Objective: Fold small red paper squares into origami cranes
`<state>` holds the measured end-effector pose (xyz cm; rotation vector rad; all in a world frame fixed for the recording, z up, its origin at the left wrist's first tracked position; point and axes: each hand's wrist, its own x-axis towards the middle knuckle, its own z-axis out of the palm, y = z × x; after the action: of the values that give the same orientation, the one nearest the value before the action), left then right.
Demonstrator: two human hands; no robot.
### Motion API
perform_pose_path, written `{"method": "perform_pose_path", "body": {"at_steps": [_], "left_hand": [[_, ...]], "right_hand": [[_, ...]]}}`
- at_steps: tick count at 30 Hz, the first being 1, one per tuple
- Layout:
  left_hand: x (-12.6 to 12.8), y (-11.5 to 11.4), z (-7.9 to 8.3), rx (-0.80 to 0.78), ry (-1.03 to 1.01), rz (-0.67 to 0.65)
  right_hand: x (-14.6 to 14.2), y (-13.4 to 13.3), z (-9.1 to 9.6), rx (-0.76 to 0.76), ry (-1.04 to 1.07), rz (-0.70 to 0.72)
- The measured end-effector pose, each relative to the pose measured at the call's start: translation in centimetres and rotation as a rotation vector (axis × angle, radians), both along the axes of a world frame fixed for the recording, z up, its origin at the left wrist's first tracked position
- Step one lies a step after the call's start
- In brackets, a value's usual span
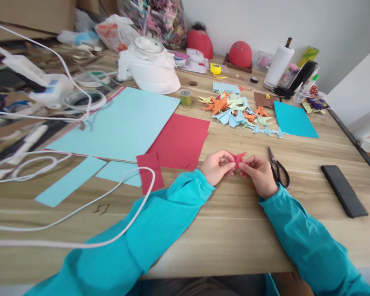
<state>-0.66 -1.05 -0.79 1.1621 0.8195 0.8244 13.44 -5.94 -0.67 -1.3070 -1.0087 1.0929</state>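
Note:
Between both hands is a small folded piece of red paper [238, 158], with two points sticking up above the fingers. My left hand [217, 167] pinches its left side between thumb and fingers. On the other side, my right hand [259, 174] pinches it the same way, and the fingers hide its lower part. Black-handled scissors [278, 167] lie just right of my right hand. Red paper sheets [181, 139] and a small red strip [150, 172] rest left of my left hand. Beyond the hands is a pile of folded paper cranes [234, 109] in orange, blue, green and yellow.
Large light-blue sheets [120, 123] and cut blue strips [70, 181] cover the left side. White cables [142, 205] loop across the left, over my sleeve. A phone [344, 191] lies at right. A turquoise sheet [296, 119], thread spool [185, 98] and tape measure [216, 69] sit farther back.

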Motion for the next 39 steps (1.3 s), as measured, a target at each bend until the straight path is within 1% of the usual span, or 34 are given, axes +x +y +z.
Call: {"method": "perform_pose_path", "body": {"at_steps": [4,10,15,23,30,39], "left_hand": [[0.04,0.00,-0.05,0.013,-0.020,-0.002],[-0.03,0.08,0.27,-0.084,0.009,-0.007],[0.01,0.00,0.46,-0.062,0.024,-0.016],[0.02,-0.02,0.30,-0.034,0.019,-0.012],[0.04,-0.23,0.16,0.004,-0.018,-0.051],[0.11,-0.20,0.22,-0.023,-0.049,-0.032]], "right_hand": [[-0.05,0.08,-0.13,0.015,-0.003,-0.010],[-0.01,0.07,-0.12,0.006,0.021,-0.021],[-0.09,-0.01,0.13,0.000,0.037,-0.019],[-0.22,-0.11,0.14,-0.002,0.029,-0.021],[-0.22,-0.05,0.07,-0.001,0.015,-0.011],[-0.15,-0.13,0.01,0.019,-0.006,0.032]]}}
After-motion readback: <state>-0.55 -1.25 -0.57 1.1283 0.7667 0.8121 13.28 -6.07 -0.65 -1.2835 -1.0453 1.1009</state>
